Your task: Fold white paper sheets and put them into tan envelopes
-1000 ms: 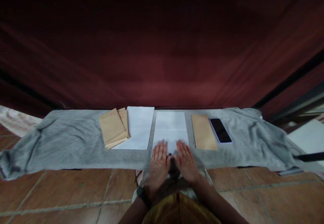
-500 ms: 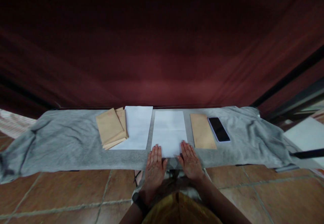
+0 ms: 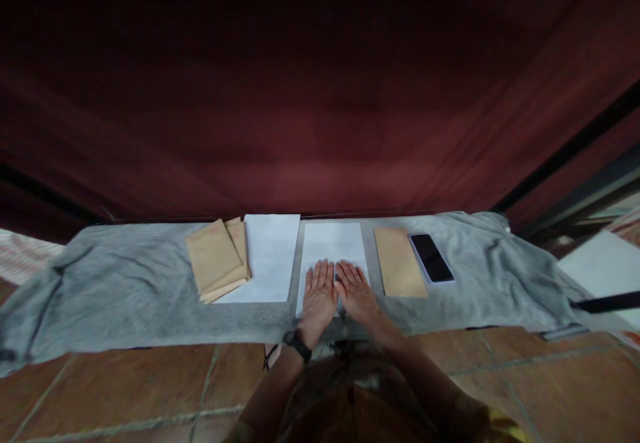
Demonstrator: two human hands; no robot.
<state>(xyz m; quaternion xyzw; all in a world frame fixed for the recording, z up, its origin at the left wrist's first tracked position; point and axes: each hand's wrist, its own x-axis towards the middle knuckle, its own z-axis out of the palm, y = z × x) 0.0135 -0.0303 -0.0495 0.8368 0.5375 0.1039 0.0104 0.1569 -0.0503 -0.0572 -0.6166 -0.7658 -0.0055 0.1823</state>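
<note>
A white sheet of paper with a faint crosswise crease lies on the grey cloth straight in front of me. My left hand rests flat on its lower half, fingers stretched forward, a dark watch on the wrist. Beside it my right hand also lies flat on the sheet, fingers extended, the thumbs meeting near the middle. Both palms cover the sheet's near part. Neither hand grasps anything. To the right of the sheet is a single brown envelope.
Several brown envelopes are piled at the left, overlapping another white paper. A phone with a dark screen lies at the right. The grey cloth covers the narrow table, with a dark red surface rising behind it.
Both hands first drew back and apart to the sheet's near corners. Since then they have moved forward and inward, and now lie side by side on the paper.
</note>
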